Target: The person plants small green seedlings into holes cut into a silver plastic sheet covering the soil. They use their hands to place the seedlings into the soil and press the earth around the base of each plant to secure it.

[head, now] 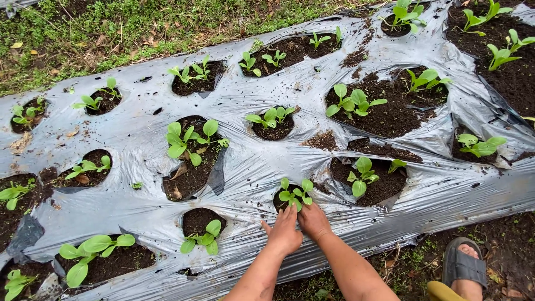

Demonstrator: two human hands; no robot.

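A seedling (295, 194) stands upright, leaves spread upward, in a soil hole (280, 200) near the plastic mulch's (245, 173) front edge. It is flanked at its base by the left hand (283, 233) and right hand (313, 221), fingers extended, pressed on soil, gripping nothing. A sandal (461, 263) lies at lower right.

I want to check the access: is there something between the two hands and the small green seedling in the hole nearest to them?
Nothing visible stands between them. The left hand and the right hand rest on the silver plastic sheet at the near rim of the hole, right beside the seedling. Whether the fingertips touch its leaves, I cannot tell.
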